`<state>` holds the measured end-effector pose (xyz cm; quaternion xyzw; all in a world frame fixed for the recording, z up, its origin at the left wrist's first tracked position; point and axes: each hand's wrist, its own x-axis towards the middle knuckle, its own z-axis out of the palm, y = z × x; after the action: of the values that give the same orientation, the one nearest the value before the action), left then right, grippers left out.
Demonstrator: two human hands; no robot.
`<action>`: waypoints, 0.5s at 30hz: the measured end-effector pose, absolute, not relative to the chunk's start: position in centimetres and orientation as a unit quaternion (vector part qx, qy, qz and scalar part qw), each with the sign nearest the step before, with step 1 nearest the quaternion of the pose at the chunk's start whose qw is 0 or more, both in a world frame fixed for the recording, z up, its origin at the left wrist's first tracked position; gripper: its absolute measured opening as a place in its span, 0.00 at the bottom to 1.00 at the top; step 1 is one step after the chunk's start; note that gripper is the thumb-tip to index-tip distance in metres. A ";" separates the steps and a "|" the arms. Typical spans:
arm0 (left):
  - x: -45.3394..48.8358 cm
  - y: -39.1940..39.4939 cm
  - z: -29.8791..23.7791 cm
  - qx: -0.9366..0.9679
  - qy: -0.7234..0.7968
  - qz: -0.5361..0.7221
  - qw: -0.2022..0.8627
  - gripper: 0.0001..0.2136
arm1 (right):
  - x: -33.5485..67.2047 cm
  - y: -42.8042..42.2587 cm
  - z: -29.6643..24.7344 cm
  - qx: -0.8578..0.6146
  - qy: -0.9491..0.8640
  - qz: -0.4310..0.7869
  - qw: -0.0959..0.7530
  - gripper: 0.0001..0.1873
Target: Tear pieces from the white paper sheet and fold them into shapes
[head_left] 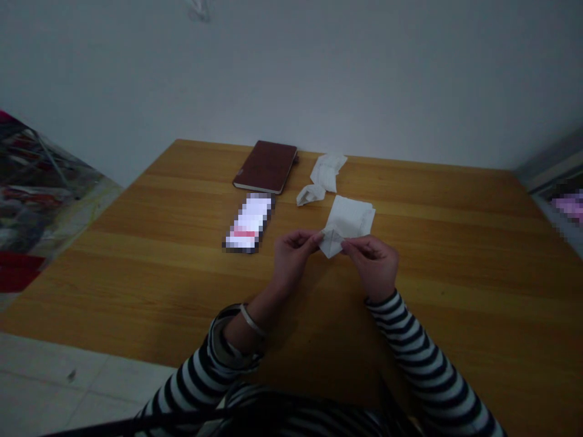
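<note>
A small piece of folded white paper (331, 244), creased into a diamond shape, is held up between my two hands. My left hand (294, 258) pinches its left corner between thumb and fingers. At the opposite corner, my right hand (376, 264) grips it the same way. Just behind it on the table lie flat white paper sheets (350, 215), partly covered by the folded piece. Farther back are a small folded paper piece (311, 195) and a crumpled, lined paper (328, 171).
The wooden table (455, 255) stands against a pale wall. A dark red notebook (268, 165) lies near its back edge. In front of that is a phone (249, 223) with a lit, blurred screen. A red item (20, 271) sits beyond the table's left side.
</note>
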<state>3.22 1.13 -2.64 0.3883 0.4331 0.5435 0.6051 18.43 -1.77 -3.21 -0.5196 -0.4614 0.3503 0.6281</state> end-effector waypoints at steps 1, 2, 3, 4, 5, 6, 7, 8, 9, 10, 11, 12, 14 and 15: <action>3.3 1.1 -2.8 0.382 0.429 0.546 0.610 0.10 | 18.4 -1.8 -3.2 -0.520 -0.453 0.348 0.635 0.04; 3.4 1.0 -2.8 0.375 0.427 0.550 0.612 0.10 | 18.3 -1.7 -3.2 -0.520 -0.443 0.353 0.640 0.04; 3.4 0.9 -2.8 0.367 0.426 0.556 0.612 0.10 | 18.2 -1.7 -3.3 -0.519 -0.432 0.363 0.642 0.05; 3.5 0.8 -2.8 0.360 0.429 0.561 0.609 0.10 | 18.1 -1.7 -3.4 -0.518 -0.419 0.379 0.643 0.05; 3.6 0.8 -2.7 0.356 0.433 0.566 0.604 0.10 | 18.0 -1.7 -3.5 -0.517 -0.404 0.397 0.642 0.06; 3.6 0.7 -2.7 0.353 0.438 0.572 0.597 0.10 | 17.9 -1.6 -3.6 -0.516 -0.388 0.416 0.641 0.07; 3.7 0.7 -2.6 0.350 0.442 0.578 0.590 0.11 | 17.8 -1.6 -3.8 -0.515 -0.371 0.434 0.640 0.08; 3.8 0.6 -2.5 0.349 0.442 0.584 0.585 0.11 | 17.6 -1.6 -3.8 -0.514 -0.355 0.448 0.640 0.09; 3.8 0.6 -2.4 0.350 0.441 0.588 0.581 0.12 | 17.6 -1.6 -3.9 -0.513 -0.341 0.459 0.640 0.10; 3.8 0.6 -2.3 0.353 0.439 0.589 0.579 0.13 | 17.5 -1.6 -3.9 -0.513 -0.331 0.465 0.641 0.10; 3.9 0.5 -2.3 0.358 0.439 0.589 0.577 0.13 | 17.4 -1.7 -3.9 -0.514 -0.327 0.466 0.642 0.10; 3.9 0.4 -2.2 0.365 0.440 0.586 0.574 0.14 | 17.4 -1.7 -3.8 -0.516 -0.329 0.461 0.643 0.10; 4.0 0.3 -2.2 0.386 0.448 0.576 0.564 0.12 | 17.6 -1.7 -3.5 -0.520 -0.350 0.445 0.640 0.09; 4.0 0.2 -2.1 0.395 0.452 0.573 0.558 0.11 | 17.7 -1.7 -3.4 -0.518 -0.365 0.438 0.638 0.08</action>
<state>3.97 0.24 -2.13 0.3947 0.4517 0.5732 0.5583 17.67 -1.68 -3.38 -0.5181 -0.3653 0.4377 0.6376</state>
